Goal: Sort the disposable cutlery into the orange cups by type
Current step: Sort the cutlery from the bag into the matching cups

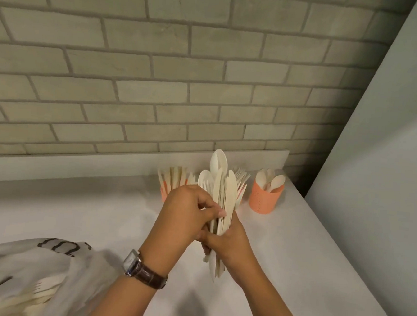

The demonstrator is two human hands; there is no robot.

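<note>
Grey bricks make up the wall (159, 68) at the back, and a white counter (75, 210) sits below it. On the right stands a plain grey panel (388, 145).

Both hands hold a bundle of cutlery (222, 191) up over the counter, in front of the cups. It is pale and stands almost straight up, with spoon heads at the top and the handles poking out below the hands. The right hand (231, 243) has its fingers curled tight around the lower part of the bundle. The left hand (186, 215) has bent fingers too, and its thumb and fingertips pinch the side of the bundle higher up. A watch (133, 263) with a brown strap is on the left wrist.

Three orange cups stand in a row near the wall. The left cup (164, 190) holds long flat pieces (174, 175) that look like knives. The middle cup (241, 192) is mostly hidden behind the bundle, and forks (242, 176) stick out of it. The right cup (265, 198) stands a bit apart and holds spoons (272, 180).

At the bottom left lies a blurry see-through bag (35, 256) with dark print, and more pale cutlery (37, 291) is inside it
</note>
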